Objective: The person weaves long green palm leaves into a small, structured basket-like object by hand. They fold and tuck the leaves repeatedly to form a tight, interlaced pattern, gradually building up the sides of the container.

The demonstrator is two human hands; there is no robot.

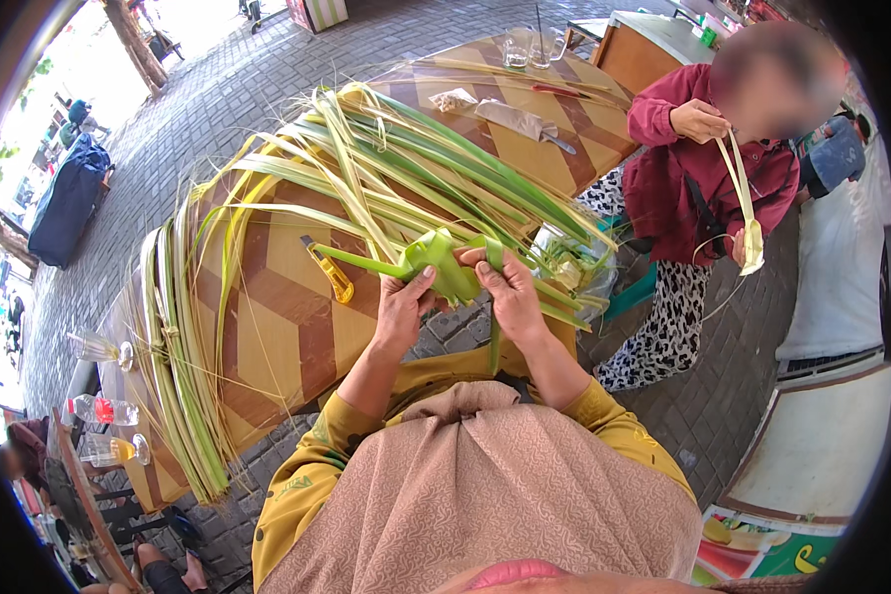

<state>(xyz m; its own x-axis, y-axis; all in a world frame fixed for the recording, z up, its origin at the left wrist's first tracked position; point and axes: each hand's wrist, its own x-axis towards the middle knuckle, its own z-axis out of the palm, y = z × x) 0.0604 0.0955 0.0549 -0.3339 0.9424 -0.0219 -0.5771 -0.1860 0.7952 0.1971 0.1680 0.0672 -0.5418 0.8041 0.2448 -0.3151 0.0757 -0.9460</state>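
Between my hands, over the table's near edge, is a partly woven green palm-leaf pouch (pixel 438 261). My left hand (pixel 405 304) grips its left side, thumb on top, where a loose leaf end sticks out to the left. My right hand (pixel 511 293) pinches a looped strip (pixel 494 252) at the pouch's right side, and a tail of leaf hangs below that hand. Left of my left hand lies a yellow box cutter (pixel 330 273) on the table. Just beyond the pouch spreads a large pile of green and pale palm leaf strips (pixel 416 171).
A tied leaf bundle (pixel 182 356) lies along the left of the patterned table (pixel 282 297), near glasses and a plastic bottle (pixel 104 410). Glass mugs (pixel 527 50) and a knife (pixel 559 142) sit at the far side. At right, a seated person (pixel 713 163) holds a pale leaf piece.
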